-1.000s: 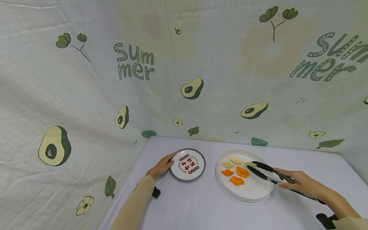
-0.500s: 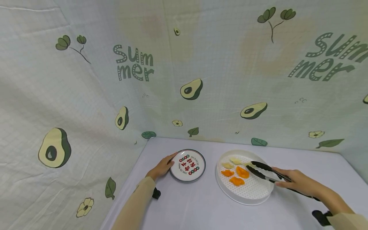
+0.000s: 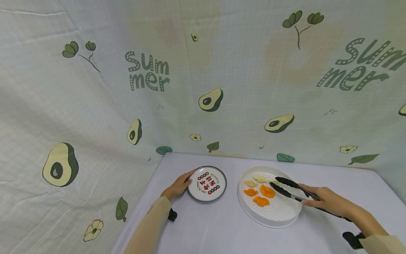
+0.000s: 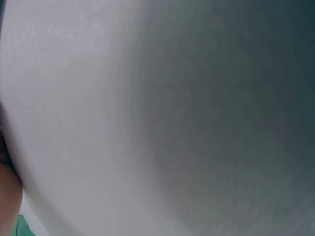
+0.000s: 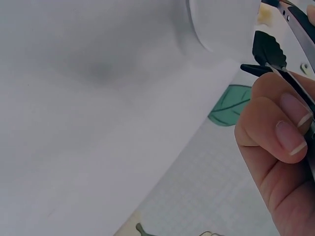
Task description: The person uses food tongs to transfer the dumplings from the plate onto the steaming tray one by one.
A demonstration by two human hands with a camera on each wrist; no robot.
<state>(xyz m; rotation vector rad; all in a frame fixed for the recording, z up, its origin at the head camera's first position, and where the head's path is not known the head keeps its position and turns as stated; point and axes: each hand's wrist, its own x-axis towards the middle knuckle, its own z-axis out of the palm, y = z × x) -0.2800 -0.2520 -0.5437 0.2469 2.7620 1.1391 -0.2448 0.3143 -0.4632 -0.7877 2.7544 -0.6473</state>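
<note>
At the left, my left hand (image 3: 178,185) holds the rim of a round white plate (image 3: 207,194) with red lettering, thumb over the edge. Only a sliver of that hand shows in the left wrist view. My right hand (image 3: 331,201) grips black-tipped tongs (image 3: 287,182). In the right wrist view its fingers (image 5: 290,135) curl round the handles. The tong tips are slightly apart over a pale dumpling-shaped piece (image 3: 277,182), which they partly hide. Two more pale pieces (image 3: 260,179) and several orange ones (image 3: 267,191) lie in a round white tray (image 3: 282,211) with a dotted surface.
Both dishes stand on a white-covered table (image 3: 219,225), the plate left of the tray with a gap between them. A pale cloth (image 3: 241,70) printed with avocados and leaves hangs along the back and left sides of the table.
The right hand has shifted a little to the left with the tongs, whose tips now sit slightly further left over the pale piece. The left hand and the plate stay put.
</note>
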